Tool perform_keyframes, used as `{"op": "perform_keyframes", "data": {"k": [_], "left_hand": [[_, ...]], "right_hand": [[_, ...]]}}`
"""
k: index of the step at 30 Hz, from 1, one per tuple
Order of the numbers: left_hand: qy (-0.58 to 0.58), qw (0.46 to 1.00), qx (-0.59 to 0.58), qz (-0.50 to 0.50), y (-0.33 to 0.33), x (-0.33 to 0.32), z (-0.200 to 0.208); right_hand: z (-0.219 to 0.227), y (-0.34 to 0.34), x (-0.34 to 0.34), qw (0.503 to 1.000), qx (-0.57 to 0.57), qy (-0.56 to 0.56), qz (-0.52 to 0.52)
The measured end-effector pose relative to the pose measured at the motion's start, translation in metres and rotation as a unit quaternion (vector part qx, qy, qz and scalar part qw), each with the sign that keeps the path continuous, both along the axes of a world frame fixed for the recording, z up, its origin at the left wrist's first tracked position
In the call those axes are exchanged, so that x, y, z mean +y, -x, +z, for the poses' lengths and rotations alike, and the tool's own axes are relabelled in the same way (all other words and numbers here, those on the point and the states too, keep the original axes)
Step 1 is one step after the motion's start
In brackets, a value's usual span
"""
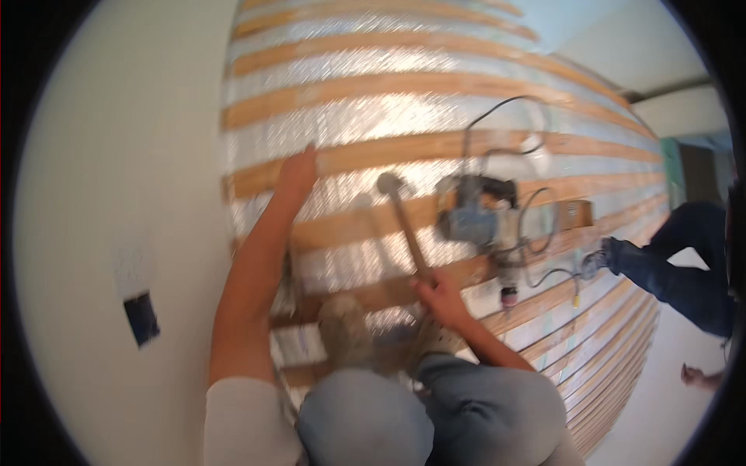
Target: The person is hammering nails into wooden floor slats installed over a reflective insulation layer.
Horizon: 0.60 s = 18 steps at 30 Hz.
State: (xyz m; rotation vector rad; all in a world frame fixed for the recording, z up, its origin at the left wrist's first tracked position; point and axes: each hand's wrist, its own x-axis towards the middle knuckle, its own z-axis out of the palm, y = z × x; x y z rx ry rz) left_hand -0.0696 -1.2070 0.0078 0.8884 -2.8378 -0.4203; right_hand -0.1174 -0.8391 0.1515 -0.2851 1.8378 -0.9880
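My right hand (pixel 444 299) is wrapped round the wooden handle of a hammer (pixel 409 233). Its head points away from me, over the silvery foil (pixel 342 186) between the battens. Stretched out farther, near the left wall, my left hand (pixel 298 172) is at the left part of a wooden batten (pixel 381 151). Its fingers look closed, pressed together at the wood; blur hides whatever may be in them. To the right of the hammer lies a blue and black power drill (pixel 470 221) with a dark cord (pixel 468 133).
Rows of battens over foil run left to right across the floor. A plain wall (pixel 179 194) with a dark square opening (pixel 142 318) stands close on my left. A small brown box (pixel 576 213) lies beyond the drill. A person in dark trousers (pixel 668 268) is at the right.
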Motion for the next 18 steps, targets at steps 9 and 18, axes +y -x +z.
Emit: {"op": "perform_keyframes", "data": {"k": [9,18], "left_hand": [[-0.038,0.964,-0.169,-0.202,-0.094,0.110,0.052],[-0.119,0.932,-0.167,-0.299,-0.159,0.163,0.031]], "right_hand": [[-0.048,0.005,-0.011,0.998,-0.048,0.044,0.004],[-0.088,-0.006,-0.003,0.997,-0.057,0.050,0.001]]}}
